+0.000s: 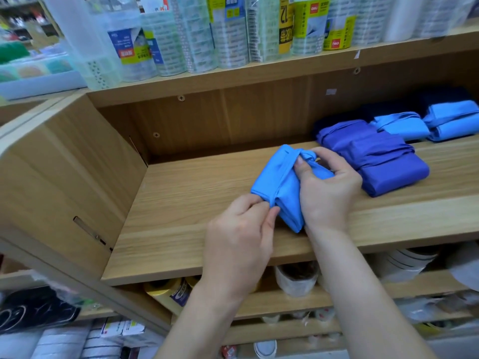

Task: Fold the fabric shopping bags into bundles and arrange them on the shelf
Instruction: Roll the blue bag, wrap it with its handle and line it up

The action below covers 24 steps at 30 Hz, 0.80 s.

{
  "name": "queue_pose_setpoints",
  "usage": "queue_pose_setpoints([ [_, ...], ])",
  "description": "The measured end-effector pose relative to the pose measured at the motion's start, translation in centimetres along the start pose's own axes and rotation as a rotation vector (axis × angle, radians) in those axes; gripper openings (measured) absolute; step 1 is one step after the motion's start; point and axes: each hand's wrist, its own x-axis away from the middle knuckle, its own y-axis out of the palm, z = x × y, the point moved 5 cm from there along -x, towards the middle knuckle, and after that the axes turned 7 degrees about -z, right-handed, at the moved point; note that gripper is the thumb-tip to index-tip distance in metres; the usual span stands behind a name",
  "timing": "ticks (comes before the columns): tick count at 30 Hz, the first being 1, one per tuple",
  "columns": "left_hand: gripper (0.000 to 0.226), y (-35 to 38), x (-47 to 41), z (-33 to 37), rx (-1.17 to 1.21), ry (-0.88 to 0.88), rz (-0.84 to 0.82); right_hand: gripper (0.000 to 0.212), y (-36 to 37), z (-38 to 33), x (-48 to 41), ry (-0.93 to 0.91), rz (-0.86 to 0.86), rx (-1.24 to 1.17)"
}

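left grip [241,229] pinches the near corner of the bag [269,177]; right grip [328,189] curls round its strap [289,158]. keep the strap taut, then tuck the end under.

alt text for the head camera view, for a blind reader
A left hand pinches the near edge of a light blue fabric bag bundle on a wooden shelf, while the right hand grips its strap-wrapped far end. To the right lie a darker blue bundle and two light blue bundles; tape rolls stand on the shelf above.
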Motion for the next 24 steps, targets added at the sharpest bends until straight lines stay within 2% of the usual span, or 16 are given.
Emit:
queue_pose_setpoints([
  [2, 0.015, -0.4, 0.2, -0.3, 0.071, -0.089, 0.012, 0.012, -0.1, -1.7, 0.7, -0.251, 0.019, 0.163],
  [5, 0.007, -0.1, 0.5, -2.0, 0.819, -0.630, 0.027, 0.010, 0.2, -3.2, 1.3, -0.507, 0.065, 0.341],
  [6, 0.009, -0.1, 0.2, -1.8, 0.934, -0.685, 0.022, 0.012, 0.3, -3.3, 1.5, -0.536, 0.074, 0.359],
  [8, 0.013, -0.5, -0.7, -0.7, 0.773, -0.591, 0.004, 0.014, 0.8, -3.1, 1.7, -0.534, 0.056, 0.334],
  [10, 0.011, -1.2, -1.4, 0.0, 0.615, -0.472, 0.053, 0.015, 1.1, -3.1, 2.1, -0.513, 0.004, 0.281],
  [11, 0.017, -1.4, -1.6, -0.2, 0.566, -0.443, 0.076, 0.015, 1.1, -3.1, 2.2, -0.493, -0.009, 0.254],
  [13, 0.034, -1.1, -1.6, -1.6, 0.439, -0.433, 0.084, 0.016, 0.7, -2.8, 1.9, -0.431, -0.003, 0.192],
  [15, 0.038, -0.6, -1.1, -2.3, 0.371, -0.431, 0.043, 0.016, 0.3, -2.5, 1.5, -0.380, 0.020, 0.141],
  [20, 0.016, 0.2, -1.3, -2.0, 0.317, -0.359, 0.044, 0.015, 0.2, -2.4, 1.8, -0.371, 0.005, 0.142],
  [22, 0.007, 0.4, -1.6, -1.8, 0.201, -0.253, 0.024, 0.015, 0.3, -2.3, 1.8, -0.365, 0.007, 0.166],
  [24, 0.011, 0.1, -1.6, -0.4, 0.031, -0.107, 0.030, 0.016, 0.3, -2.1, 1.7, -0.328, 0.025, 0.173],
])
